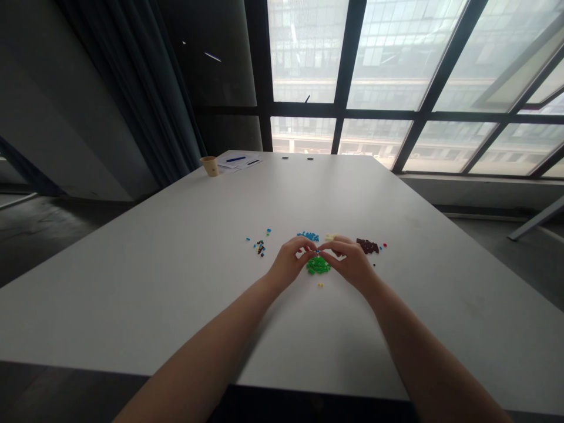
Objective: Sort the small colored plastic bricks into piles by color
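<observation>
Tiny blue plastic piece (318,251) sits between both hands' fingertips, just above the far edge of a loose pile of bright green plastic pieces (318,265). Left hand (291,258): grip pinched on it, thumb and fingers brought together. Right hand (348,258): same, pinching from the other side. Piece too small to make out its exact shape, or whether it's one part or several joined.

Around the hands, on a large white counter (176,282): pile of bright blue small pieces (308,236) just past the left fingers; pale yellow small pieces (330,237) behind the right hand, partly hidden; dark brown flat pieces (368,246) just right of the right hand, small red piece (385,245) beside them. Two small yellow pieces (320,285) lie near side of the green pile. Scattered mixed-colour cluster (261,248) left of the left hand, apart from it.

Far left end of the counter: tan paper cup (212,167), upright, next to white paper sheets (242,165) with a blue pen (235,159) on top.
</observation>
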Demonstrator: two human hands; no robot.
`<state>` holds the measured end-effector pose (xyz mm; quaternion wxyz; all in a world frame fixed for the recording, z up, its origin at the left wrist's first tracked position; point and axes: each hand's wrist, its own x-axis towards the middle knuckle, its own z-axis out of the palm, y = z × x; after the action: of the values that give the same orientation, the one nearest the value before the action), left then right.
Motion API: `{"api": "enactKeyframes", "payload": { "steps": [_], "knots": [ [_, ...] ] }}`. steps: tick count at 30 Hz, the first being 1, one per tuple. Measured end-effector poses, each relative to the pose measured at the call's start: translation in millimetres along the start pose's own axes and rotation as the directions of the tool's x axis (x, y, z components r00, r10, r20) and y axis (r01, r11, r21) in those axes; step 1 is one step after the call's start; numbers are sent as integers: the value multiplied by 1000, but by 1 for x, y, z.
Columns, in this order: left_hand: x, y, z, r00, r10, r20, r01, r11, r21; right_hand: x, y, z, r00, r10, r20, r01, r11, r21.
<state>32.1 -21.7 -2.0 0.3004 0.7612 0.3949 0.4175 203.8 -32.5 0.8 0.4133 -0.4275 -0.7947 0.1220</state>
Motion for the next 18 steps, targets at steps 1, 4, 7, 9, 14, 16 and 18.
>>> {"api": "enactKeyframes", "payload": {
  "steps": [1,4,7,9,14,16,18],
  "knots": [
    [0,0,1,1000,-3,2,3,1000,4,0,0,0,1000,-4,-1,4,1000,1],
    [2,-4,1,1000,-23,-15,24,999,39,-1,4,1,1000,5,-14,-5,1000,-7],
    [8,-20,-10,990,-57,-127,75,987,142,-1,12,2,993,97,-65,-101,993,-55],
    [13,-37,-24,958,-83,-274,147,963,225,1,18,5,976,198,-97,-208,972,-106],
    [20,-75,-54,888,-176,-425,376,810,451,13,31,17,909,417,-20,-403,864,-302],
    [20,-84,-55,894,-216,-393,415,731,542,21,32,24,882,471,21,-431,823,-370],
    [19,-89,-52,909,-260,-326,412,681,606,29,32,31,853,517,67,-451,797,-403]
  ]
}}
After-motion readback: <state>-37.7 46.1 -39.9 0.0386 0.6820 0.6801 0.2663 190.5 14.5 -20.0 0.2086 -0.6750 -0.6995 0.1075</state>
